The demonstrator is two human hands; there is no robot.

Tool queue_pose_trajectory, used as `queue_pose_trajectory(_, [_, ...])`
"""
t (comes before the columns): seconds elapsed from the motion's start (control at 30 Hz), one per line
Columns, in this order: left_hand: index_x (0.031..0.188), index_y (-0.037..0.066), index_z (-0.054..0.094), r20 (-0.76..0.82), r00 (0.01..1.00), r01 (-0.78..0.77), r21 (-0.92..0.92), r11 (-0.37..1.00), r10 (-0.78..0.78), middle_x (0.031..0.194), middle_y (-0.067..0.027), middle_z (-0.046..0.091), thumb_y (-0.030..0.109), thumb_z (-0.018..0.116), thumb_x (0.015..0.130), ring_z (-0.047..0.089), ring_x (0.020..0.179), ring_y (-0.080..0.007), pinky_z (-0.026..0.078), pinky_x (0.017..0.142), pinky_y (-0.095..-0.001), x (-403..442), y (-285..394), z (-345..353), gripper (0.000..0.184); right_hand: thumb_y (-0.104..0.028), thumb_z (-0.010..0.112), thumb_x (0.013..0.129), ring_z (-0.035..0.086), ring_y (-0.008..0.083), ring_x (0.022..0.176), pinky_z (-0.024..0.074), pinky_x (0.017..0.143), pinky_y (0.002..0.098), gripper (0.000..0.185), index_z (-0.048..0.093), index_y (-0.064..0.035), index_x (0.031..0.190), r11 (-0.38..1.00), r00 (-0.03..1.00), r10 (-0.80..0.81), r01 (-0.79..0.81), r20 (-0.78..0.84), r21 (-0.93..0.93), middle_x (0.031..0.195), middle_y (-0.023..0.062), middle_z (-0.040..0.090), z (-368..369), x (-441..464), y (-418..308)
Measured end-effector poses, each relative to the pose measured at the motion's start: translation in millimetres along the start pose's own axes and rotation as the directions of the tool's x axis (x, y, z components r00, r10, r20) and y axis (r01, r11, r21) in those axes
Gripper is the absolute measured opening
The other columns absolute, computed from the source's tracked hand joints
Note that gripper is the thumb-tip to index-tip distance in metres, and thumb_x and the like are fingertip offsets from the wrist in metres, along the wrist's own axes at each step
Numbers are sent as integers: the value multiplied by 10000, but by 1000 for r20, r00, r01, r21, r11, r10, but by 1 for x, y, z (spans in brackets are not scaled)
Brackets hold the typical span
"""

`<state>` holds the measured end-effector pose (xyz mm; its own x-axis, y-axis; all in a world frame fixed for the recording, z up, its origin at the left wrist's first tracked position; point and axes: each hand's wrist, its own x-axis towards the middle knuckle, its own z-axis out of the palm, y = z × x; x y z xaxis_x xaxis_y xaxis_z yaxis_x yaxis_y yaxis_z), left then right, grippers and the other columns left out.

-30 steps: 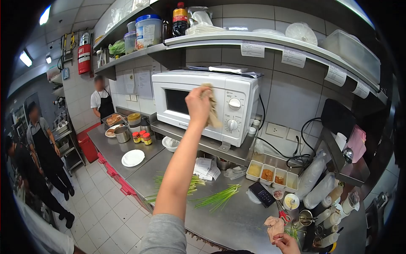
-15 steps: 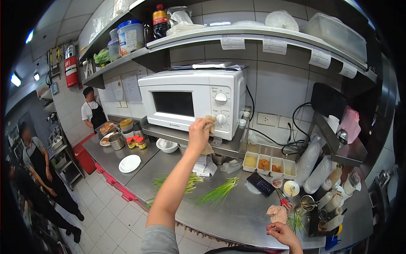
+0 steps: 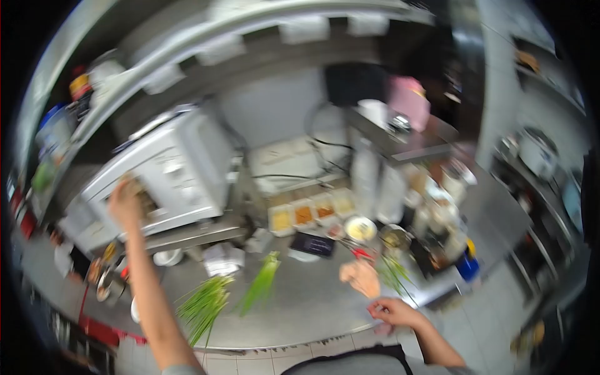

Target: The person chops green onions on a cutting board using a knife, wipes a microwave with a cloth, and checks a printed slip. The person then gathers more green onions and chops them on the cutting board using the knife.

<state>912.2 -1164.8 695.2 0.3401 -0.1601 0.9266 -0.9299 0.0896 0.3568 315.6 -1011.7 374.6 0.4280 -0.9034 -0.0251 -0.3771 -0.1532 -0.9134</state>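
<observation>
My left hand (image 3: 125, 206) is closed on a tan cloth (image 3: 132, 184) against the door of the white microwave (image 3: 181, 164), which stands on a raised metal shelf. Low over the counter's front edge is my right hand (image 3: 395, 311), fingers curled and thumb and fingertips drawn together; what they hold, if anything, cannot be made out. Just beyond it lies a crumpled pinkish-tan cloth (image 3: 360, 277). Green stalks lie in two bunches, one at the left (image 3: 205, 307) and another by the middle (image 3: 260, 282). The picture is blurred.
White tubs of food (image 3: 304, 215) line the back, with a dark phone (image 3: 312, 245) in front. Red-handled scissors (image 3: 362, 253), a small bowl (image 3: 360, 229) and bottles (image 3: 434, 215) crowd the right. Papers (image 3: 223, 259) lie below the microwave. A person (image 3: 65, 257) stands far left.
The view has swung right and tilted. My left hand has moved the cloth leftward from beside the microwave's knobs to its door. My right hand stays near the counter edge, still curled.
</observation>
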Motion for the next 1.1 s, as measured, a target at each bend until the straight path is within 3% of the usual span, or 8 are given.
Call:
queue_pose_trajectory(0.07, [1073,-17,674,111,993,72,-344,936,-36,1071,-143,691,168,640,914,650,952,-181,502,840,-276,-21,-21,-13,246,-250,639,908,615,106,651,515,596,267,293,641,-61,1131,960,961,272,-274,43,58,834,55,665,-9,-11,-28])
queue_pose_trajectory(0.27, [1023,13,679,570,821,343,-444,828,-35,968,-58,665,157,657,898,601,854,-137,493,758,-285,-247,98,-36,193,-116,669,890,589,63,652,477,595,223,128,684,-22,976,974,981,170,-153,-95,167,813,14,670,-16,0,-28])
queue_pose_trajectory(0.33, [952,20,692,816,555,700,-351,622,-164,941,-78,673,112,696,844,614,899,-178,495,823,-327,-327,141,-24,142,-130,704,866,559,49,631,449,578,218,121,696,-21,917,996,980,53,-38,-189,84,762,9,663,-26,7,-26])
queue_pose_trajectory(0.37, [1231,36,596,890,447,517,-337,787,88,1112,-185,629,122,734,804,589,1066,-284,457,939,-392,-356,139,-16,457,-137,722,854,544,42,621,435,570,216,123,702,-20,888,999,973,-9,18,-231,38,736,6,659,-32,11,-24])
queue_pose_trajectory(0.43, [1484,93,289,996,77,243,-69,968,52,1359,-301,438,176,752,791,439,1274,-420,352,1063,-453,-372,170,-17,837,-174,775,813,444,35,546,362,496,235,247,636,-30,667,998,930,8,14,-369,57,574,-11,563,-55,13,-40])
queue_pose_trajectory(0.53, [1527,93,61,996,85,153,-35,988,22,1516,-289,226,225,769,775,254,1402,-426,268,1123,-470,-343,195,5,1042,-192,770,824,317,50,493,275,434,285,481,437,-37,512,987,824,-159,121,-543,-105,474,-31,380,-103,22,-49])
queue_pose_trajectory(0.7, [1519,128,175,977,119,83,-187,979,176,1536,-272,193,387,684,841,182,1439,-397,120,1116,-628,-271,246,30,886,-308,568,976,340,43,498,263,445,270,462,477,-99,573,941,629,-144,326,-764,91,531,-68,423,-184,32,-82])
queue_pose_trajectory(1.1, [1491,166,289,947,318,37,-47,998,33,1560,-167,226,455,671,846,255,1427,-352,127,1147,-557,-229,293,46,803,-126,384,1030,379,39,542,308,455,201,91,449,-63,1032,793,551,-502,601,-667,-100,715,-25,395,-296,49,-97])
